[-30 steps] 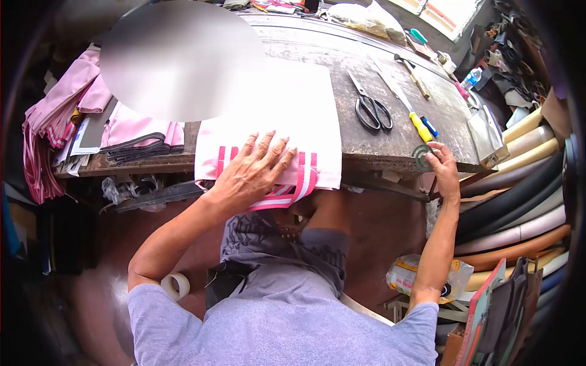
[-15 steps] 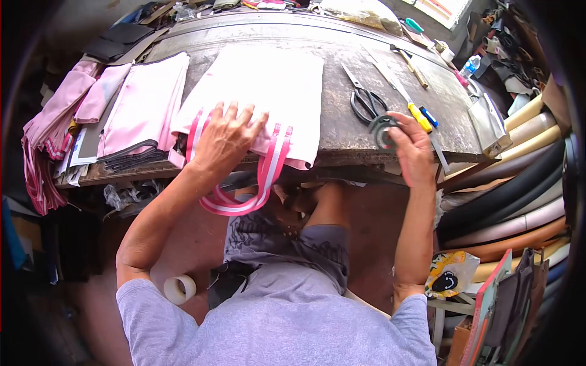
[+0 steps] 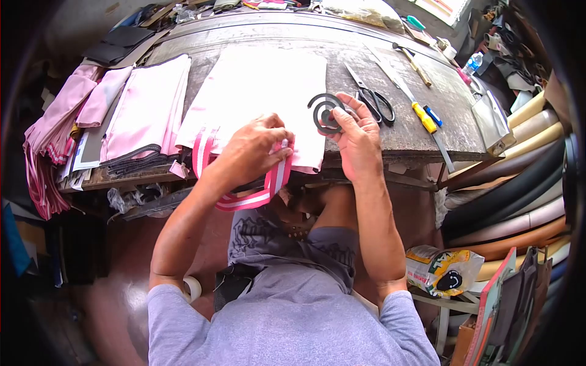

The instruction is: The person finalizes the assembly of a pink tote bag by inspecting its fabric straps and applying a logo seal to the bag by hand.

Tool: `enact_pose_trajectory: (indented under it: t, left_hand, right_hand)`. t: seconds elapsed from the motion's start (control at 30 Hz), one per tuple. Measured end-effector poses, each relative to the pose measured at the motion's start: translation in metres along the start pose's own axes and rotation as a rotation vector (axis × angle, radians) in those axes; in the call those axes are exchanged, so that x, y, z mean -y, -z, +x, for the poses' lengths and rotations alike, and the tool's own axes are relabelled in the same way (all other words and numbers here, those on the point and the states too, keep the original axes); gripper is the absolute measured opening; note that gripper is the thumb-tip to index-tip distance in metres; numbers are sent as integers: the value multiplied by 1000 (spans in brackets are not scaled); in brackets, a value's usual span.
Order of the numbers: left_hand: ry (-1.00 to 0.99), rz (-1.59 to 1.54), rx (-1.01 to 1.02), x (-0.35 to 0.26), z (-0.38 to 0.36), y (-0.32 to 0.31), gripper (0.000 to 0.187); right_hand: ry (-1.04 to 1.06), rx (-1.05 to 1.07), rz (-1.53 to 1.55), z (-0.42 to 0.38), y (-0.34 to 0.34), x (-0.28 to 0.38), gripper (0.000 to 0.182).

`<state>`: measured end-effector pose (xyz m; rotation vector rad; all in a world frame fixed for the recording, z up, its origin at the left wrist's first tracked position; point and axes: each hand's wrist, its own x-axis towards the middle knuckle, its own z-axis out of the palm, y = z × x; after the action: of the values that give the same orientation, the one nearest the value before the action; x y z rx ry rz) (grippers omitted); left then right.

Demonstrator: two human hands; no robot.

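Note:
My right hand (image 3: 360,134) is closed on a dark, flat spiral coil (image 3: 328,125), raised above the right edge of the pale pink fabric piece (image 3: 256,79). The coil looks like a mosquito coil. My left hand (image 3: 259,146) pinches the end of a pink-and-white striped strap (image 3: 250,200) at the fabric's near edge, its fingers bent inward. The strap loops down over the table edge. Just right of the coil lie black-handled scissors (image 3: 371,97) with their blades pointing away.
Stacked pink panels (image 3: 146,110) lie at the left. On the right are a yellow-handled tool (image 3: 423,116), a blue marker (image 3: 433,114) and a hammer (image 3: 415,66). The worn table (image 3: 421,143) ends in front of me. Material rolls (image 3: 506,219) stand at the right.
My right hand has brought the coil leftward from beyond the scissors to the fabric's edge. My left hand has moved right from lying spread on the fabric to pinching the strap.

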<state>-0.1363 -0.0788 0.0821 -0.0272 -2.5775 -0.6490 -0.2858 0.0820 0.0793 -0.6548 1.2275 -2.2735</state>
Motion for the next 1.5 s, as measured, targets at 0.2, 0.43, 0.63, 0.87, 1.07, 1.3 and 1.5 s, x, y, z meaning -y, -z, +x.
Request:
enact_pose_trajectory:
  t: [0.2,0.43,0.63,0.87,1.07,1.3,1.5]
  left_hand:
    - [87,-105,-165,5,-10,-7,8]
    - [213,-375,-272,14,-31,-9,6]
    - [163,-424,-215,21,-36,-8,8]
    - [196,-493,-224,21,-36,-11,7]
    - [219,-505,-233,20,-36,-12,7]
    - [220,-489,-234,21,-35,-12,7]
    - [185,-709,-294,23,-36,-11,5]
  right_hand:
    - [90,-16,-294,-11,-10,-10,29]
    - [255,35,-744,-23,-16,-23,26]
    - [176,136,-715,-25,-31,-18,26]
    - [189,168,-898,-26,-34,-15,27]
    - [194,161,-926,-25,-34,-16,27]
    - [210,166,-962,-26,-35,-14,27]
    - [212,88,-732,-23,-26,-18,26]
